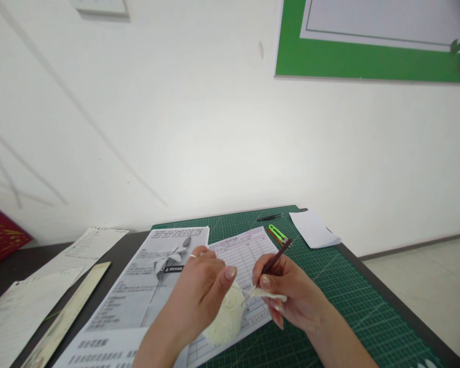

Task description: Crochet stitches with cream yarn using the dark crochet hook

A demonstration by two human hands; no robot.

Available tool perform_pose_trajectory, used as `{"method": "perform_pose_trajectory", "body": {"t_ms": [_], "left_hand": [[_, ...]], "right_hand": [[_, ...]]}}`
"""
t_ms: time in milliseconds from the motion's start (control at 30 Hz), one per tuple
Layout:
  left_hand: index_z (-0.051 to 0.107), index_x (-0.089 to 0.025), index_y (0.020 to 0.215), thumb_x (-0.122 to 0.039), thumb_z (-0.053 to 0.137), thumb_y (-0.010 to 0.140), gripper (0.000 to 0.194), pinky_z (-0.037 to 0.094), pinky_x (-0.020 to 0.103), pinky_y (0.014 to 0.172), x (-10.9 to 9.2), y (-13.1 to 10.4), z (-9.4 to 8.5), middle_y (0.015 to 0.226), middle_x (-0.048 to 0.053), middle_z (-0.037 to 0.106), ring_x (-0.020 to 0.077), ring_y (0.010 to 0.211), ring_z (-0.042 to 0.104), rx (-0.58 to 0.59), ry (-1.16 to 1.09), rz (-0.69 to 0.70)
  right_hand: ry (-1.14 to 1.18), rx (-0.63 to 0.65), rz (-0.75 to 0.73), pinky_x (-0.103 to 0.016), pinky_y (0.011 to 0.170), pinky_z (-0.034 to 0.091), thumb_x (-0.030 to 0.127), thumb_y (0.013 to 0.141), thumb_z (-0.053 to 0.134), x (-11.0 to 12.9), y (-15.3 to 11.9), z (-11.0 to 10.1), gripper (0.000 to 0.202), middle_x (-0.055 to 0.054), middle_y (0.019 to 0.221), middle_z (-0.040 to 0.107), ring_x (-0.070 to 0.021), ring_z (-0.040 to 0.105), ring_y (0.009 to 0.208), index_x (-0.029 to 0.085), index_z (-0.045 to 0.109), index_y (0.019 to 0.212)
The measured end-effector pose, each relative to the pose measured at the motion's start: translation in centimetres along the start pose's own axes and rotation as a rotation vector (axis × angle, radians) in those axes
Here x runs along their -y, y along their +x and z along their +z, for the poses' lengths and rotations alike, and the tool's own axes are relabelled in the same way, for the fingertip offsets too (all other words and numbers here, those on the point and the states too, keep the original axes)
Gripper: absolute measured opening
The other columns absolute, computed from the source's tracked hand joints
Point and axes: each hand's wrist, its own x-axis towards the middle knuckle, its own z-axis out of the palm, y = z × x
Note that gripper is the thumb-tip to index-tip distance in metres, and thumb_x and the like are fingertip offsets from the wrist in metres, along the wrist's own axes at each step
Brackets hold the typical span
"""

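Observation:
My right hand [289, 289] grips a crochet hook with a dark brown handle [276, 254], its handle end slanting up and away. The same hand pinches a small cream crocheted piece [268, 295]. Thin yarn strands show between this piece and a cream yarn ball [227, 319]. My left hand [199, 286], with a ring on one finger, is over the upper left of the ball, partly covering it. Its fingers are curled and the thumb points right; whatever they may hold is hidden.
A green cutting mat [329, 278] covers the table under a lined form [249, 250] and a printed sheet [134, 286]. Beyond my right hand lie green snips [278, 233], a black pen-like tool [269, 217] and white paper [313, 228]. Leftward are a long ruler-like strip [71, 312] and handwritten sheets [34, 301].

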Motion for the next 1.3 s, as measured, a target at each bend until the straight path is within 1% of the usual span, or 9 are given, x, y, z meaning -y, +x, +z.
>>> {"method": "perform_pose_trajectory", "body": {"t_ms": [67,167,233,300,400,533,700,933,1300], "left_hand": [[0.047,-0.024,0.036,-0.057,0.051,0.082,0.057,0.032,0.032,0.053,0.5,0.0,0.1,0.040,-0.004,0.030,0.0138,0.044,0.026,0.068,-0.054,-0.034],[0.026,-0.025,0.031,-0.070,0.022,0.082,0.069,0.026,0.032,0.046,1.1,0.1,1.1,0.041,-0.002,0.024,0.0150,0.043,0.029,0.112,-0.214,-0.033],[0.044,-0.022,0.035,-0.067,0.035,0.080,0.064,0.025,0.030,0.044,1.2,0.2,1.7,0.050,-0.001,0.031,0.0148,0.047,0.033,0.123,-0.294,-0.039],[0.069,-0.021,0.058,-0.056,0.059,0.071,0.039,0.024,0.027,0.044,1.2,0.3,2.0,0.063,0.000,0.038,0.0131,0.051,0.034,0.140,-0.319,-0.041],[0.076,-0.021,0.090,-0.035,0.076,0.062,0.032,0.030,0.027,0.051,0.9,0.2,1.7,0.074,0.002,0.046,0.0140,0.061,0.039,0.169,-0.286,-0.016],[0.071,-0.024,0.106,-0.026,0.067,0.075,0.031,0.033,0.029,0.058,-0.2,-0.4,1.3,0.082,0.004,0.051,0.0167,0.066,0.041,0.205,0.084,0.052],[0.070,-0.022,0.094,-0.027,0.060,0.083,0.016,0.033,0.028,0.053,-0.6,-0.9,1.4,0.077,0.003,0.054,0.0146,0.060,0.041,0.155,0.478,0.088],[0.064,-0.035,0.120,-0.016,0.064,0.082,0.042,0.045,0.037,0.084,1.5,-0.1,2.2,0.104,0.003,0.069,0.0206,0.092,0.062,0.188,-0.210,-0.046],[0.071,-0.026,0.109,-0.018,0.073,0.075,0.035,0.048,0.032,0.071,1.8,0.2,2.5,0.091,0.006,0.072,0.0182,0.076,0.064,0.208,-0.385,-0.081]], "right_hand": [[0.005,0.008,0.007,-0.013,0.029,0.049,0.024,0.062,0.084,0.0,-0.1,0.0,0.020,0.005,0.045,0.058,-0.0019,0.043,0.029,0.012,0.069,0.068],[0.008,0.019,0.012,-0.014,0.029,0.049,0.024,0.062,0.084,-0.1,-0.1,0.1,0.020,0.004,0.044,0.059,-0.0019,0.042,0.028,0.012,0.069,0.067],[0.004,0.021,0.007,-0.014,0.029,0.049,0.024,0.061,0.084,-0.2,-0.1,0.0,0.021,0.004,0.044,0.059,-0.0022,0.044,0.028,0.011,0.069,0.067],[-0.001,0.013,-0.009,-0.014,0.028,0.049,0.025,0.061,0.084,-0.1,-0.2,-0.1,0.020,0.004,0.045,0.059,-0.0024,0.044,0.029,0.012,0.070,0.067],[-0.015,-0.014,-0.053,-0.013,0.028,0.048,0.026,0.062,0.084,0.0,-0.2,-0.2,0.020,0.005,0.044,0.058,-0.0025,0.044,0.029,0.013,0.070,0.069],[-0.041,-0.065,-0.097,-0.011,0.029,0.047,0.023,0.060,0.085,0.3,-0.2,0.1,0.019,0.003,0.052,0.062,-0.0023,0.047,0.031,0.013,0.071,0.068],[-0.063,-0.097,-0.105,-0.011,0.029,0.048,0.021,0.059,0.085,0.3,-0.2,0.5,0.018,0.000,0.057,0.067,-0.0026,0.049,0.031,0.012,0.071,0.068],[-0.063,-0.111,-0.123,-0.011,0.031,0.049,0.020,0.063,0.083,0.1,-0.2,0.3,0.016,0.004,0.045,0.061,-0.0042,0.051,0.031,0.013,0.071,0.070],[-0.040,-0.079,-0.133,-0.013,0.029,0.050,0.023,0.062,0.083,0.0,-0.2,0.4,0.018,0.003,0.047,0.062,-0.0043,0.049,0.030,0.011,0.071,0.070]]}}
